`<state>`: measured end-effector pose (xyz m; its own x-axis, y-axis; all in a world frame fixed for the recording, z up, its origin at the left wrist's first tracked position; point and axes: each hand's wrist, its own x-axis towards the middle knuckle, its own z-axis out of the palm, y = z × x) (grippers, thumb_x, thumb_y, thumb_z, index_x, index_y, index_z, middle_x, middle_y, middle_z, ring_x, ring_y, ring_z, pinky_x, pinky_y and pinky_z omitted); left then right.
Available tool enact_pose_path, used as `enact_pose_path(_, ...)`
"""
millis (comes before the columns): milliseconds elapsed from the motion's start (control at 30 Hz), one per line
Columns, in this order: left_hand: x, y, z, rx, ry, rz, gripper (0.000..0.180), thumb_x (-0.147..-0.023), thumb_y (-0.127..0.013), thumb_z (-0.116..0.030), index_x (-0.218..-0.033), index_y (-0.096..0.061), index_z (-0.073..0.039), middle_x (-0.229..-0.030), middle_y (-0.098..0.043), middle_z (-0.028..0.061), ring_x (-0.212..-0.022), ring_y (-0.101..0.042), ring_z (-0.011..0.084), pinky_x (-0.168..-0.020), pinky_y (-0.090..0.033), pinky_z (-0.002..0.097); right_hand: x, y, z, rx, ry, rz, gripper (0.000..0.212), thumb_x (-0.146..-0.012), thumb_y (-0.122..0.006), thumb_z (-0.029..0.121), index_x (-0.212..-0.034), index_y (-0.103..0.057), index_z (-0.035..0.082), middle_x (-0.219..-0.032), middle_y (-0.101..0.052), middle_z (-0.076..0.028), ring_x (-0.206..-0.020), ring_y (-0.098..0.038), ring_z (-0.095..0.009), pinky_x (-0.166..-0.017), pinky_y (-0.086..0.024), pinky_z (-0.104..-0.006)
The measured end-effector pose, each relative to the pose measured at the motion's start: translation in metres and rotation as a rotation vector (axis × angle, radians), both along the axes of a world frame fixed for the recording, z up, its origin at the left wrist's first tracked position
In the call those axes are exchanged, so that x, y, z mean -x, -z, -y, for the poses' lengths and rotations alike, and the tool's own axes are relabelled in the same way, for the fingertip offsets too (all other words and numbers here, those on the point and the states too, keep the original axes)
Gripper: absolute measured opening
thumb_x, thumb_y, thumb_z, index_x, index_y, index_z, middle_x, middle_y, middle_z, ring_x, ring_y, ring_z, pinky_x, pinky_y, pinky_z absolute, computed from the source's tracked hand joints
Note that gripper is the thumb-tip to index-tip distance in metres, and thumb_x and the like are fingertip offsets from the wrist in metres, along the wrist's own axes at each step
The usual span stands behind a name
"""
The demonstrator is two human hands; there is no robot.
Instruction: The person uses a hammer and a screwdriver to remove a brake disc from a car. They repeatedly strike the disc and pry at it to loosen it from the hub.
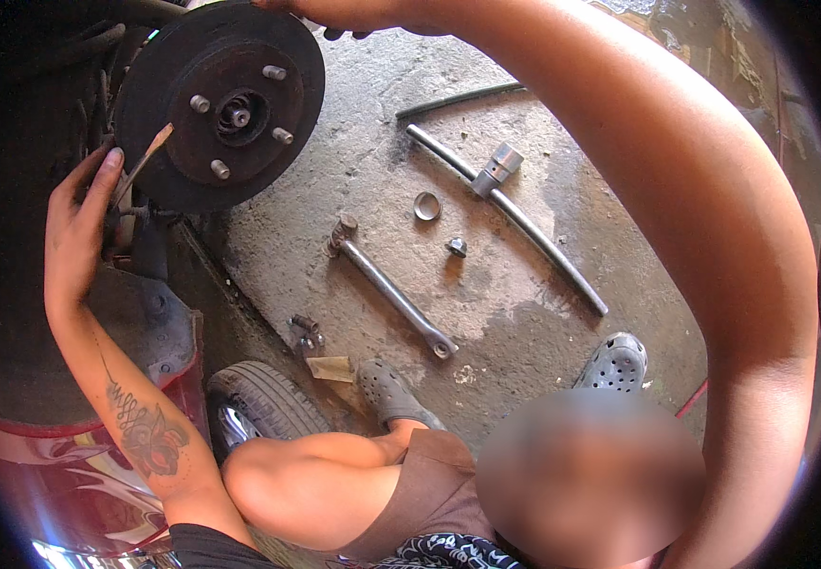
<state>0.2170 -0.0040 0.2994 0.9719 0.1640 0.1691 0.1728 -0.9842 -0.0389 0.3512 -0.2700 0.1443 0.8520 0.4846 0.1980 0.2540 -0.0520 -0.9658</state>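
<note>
A rusty dark brake disc [178,66] with several wheel studs around its hub [236,116] hangs at the upper left, under a red car's wheel arch. My left hand [78,228] reaches up along the disc's lower left edge. It holds a thin flat metal tool [147,155] whose tip touches the disc face. My right arm arches over the whole view. My right hand [339,13] grips the disc's top rim and is partly cut off by the picture's upper edge.
On the concrete floor lie a long bar [534,237] with a socket [498,168], a shorter wrench [393,291], a round cap [426,206], a nut [457,247] and a dark hose [458,98]. A person in grey clogs [616,363] crouches below, beside a tyre [263,403].
</note>
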Motion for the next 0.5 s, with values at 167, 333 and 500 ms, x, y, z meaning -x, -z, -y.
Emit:
enact_pose_path(167, 0.001, 0.000, 0.002, -0.028, 0.011, 0.016, 0.084, -0.089, -0.064, -0.062, -0.134, -0.060, 0.008, -0.127, -0.065, 0.0284, -0.121, -0.063, 0.0343, -0.108, -0.043, 0.0411, 0.004, 0.000, -0.003, 0.004, -0.004, 0.064, 0.042, -0.103, -0.051, 0.036, -0.118, -0.067, 0.000, -0.108, -0.071, -0.019, -0.105, -0.065, -0.029, -0.094, -0.048, -0.0414)
enact_pose_path(333, 0.000, 0.000, -0.004, -0.033, 0.032, 0.012, 0.085, -0.089, -0.064, -0.062, -0.136, -0.059, 0.008, -0.127, -0.065, 0.0286, -0.121, -0.063, 0.0341, -0.108, -0.043, 0.0407, 0.005, -0.001, 0.000, 0.010, -0.024, 0.105, 0.041, -0.104, -0.049, 0.035, -0.116, -0.066, 0.000, -0.108, -0.070, -0.019, -0.104, -0.064, -0.029, -0.094, -0.047, -0.0417)
enact_pose_path(500, -0.001, 0.000, -0.010, 0.000, 0.026, -0.018, 0.086, -0.089, -0.063, -0.064, -0.135, -0.059, 0.009, -0.125, -0.065, 0.0297, -0.120, -0.063, 0.0342, -0.108, -0.043, 0.0402, 0.007, -0.003, -0.003, 0.045, -0.018, 0.115, 0.042, -0.104, -0.048, 0.035, -0.121, -0.065, 0.000, -0.115, -0.069, -0.021, -0.111, -0.063, -0.032, -0.098, -0.046, -0.0425)
